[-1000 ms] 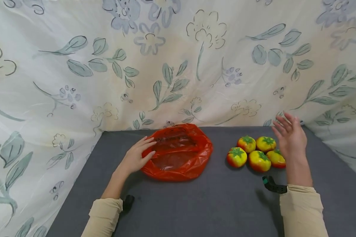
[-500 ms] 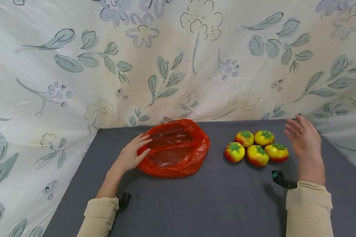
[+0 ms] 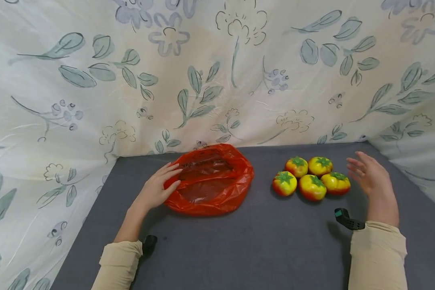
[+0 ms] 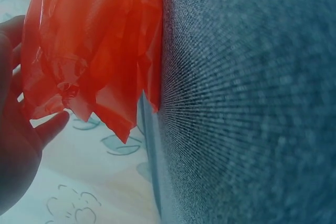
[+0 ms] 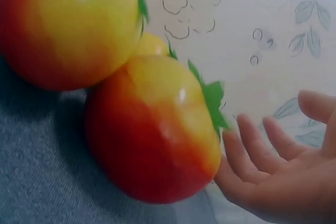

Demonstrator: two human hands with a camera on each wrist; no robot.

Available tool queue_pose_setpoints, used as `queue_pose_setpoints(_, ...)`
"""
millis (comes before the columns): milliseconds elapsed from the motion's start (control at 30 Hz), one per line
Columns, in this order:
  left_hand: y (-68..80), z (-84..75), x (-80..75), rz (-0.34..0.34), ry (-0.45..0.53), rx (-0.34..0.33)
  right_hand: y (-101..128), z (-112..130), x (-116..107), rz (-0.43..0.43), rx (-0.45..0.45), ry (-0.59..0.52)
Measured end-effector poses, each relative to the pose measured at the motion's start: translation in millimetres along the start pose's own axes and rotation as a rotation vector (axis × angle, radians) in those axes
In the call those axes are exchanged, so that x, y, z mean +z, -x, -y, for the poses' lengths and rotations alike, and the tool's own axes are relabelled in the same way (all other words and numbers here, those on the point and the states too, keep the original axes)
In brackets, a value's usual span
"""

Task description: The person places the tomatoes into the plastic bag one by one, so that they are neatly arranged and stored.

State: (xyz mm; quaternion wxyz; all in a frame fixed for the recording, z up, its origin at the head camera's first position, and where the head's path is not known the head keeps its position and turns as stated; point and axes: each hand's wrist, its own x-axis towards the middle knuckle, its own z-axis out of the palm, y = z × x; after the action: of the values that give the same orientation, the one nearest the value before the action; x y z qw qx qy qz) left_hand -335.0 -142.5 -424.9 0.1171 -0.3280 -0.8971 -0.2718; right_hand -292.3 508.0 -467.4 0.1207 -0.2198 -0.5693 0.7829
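An orange plastic bag (image 3: 212, 183) lies open on the grey table (image 3: 268, 245). My left hand (image 3: 158, 186) rests against the bag's left rim with straight fingers; in the left wrist view the palm (image 4: 16, 145) sits beside the crumpled orange plastic bag (image 4: 100, 51). Several red-and-yellow tomatoes (image 3: 311, 180) with green tops cluster at the right. My right hand (image 3: 369, 175) hovers open just right of them, fingers spread. In the right wrist view the fingers (image 5: 273, 156) are close to the nearest tomato (image 5: 152, 129), and contact cannot be told.
A flower-and-leaf patterned cloth (image 3: 217, 72) hangs behind the table and drapes down both sides. Black wrist camera mounts (image 3: 348, 220) show at my sleeves. Bare grey table surface lies in front of the bag and tomatoes.
My right hand has come off the tomatoes, moving right and lower, and now sits beside them. The left hand stays on the bag's rim. The view has shifted slightly.
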Motion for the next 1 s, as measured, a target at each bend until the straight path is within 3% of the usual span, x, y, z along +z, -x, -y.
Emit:
queue_pose_setpoints(233, 0.1, 1.2, -1.4, 0.01, -0.006, -0.013, 11.1, 0.9, 5.8, 0.111, 0.09, 0.311)
queue_pose_setpoints(400, 0.4, 1.1, -1.6, -0.003, 0.002, -0.001, 14.1, 0.0, 8.4, 0.116, 0.113, 0.46)
queue_pose_setpoints(633, -0.2, 1.4, -2.3, -0.015, 0.006, 0.008, 16.3, -4.5, 9.7, 0.065, 0.133, 0.552)
queue_pose_setpoints(833, 0.5, 1.5, -4.1, 0.0, 0.011, -0.015, 20.1, -3.8, 7.5, 0.115, 0.162, 0.623)
queue_pose_setpoints(1000, 1.0, 1.9, -4.4, -0.001, 0.012, -0.018, 43.4, 10.8, 22.5, 0.162, 0.219, 0.672)
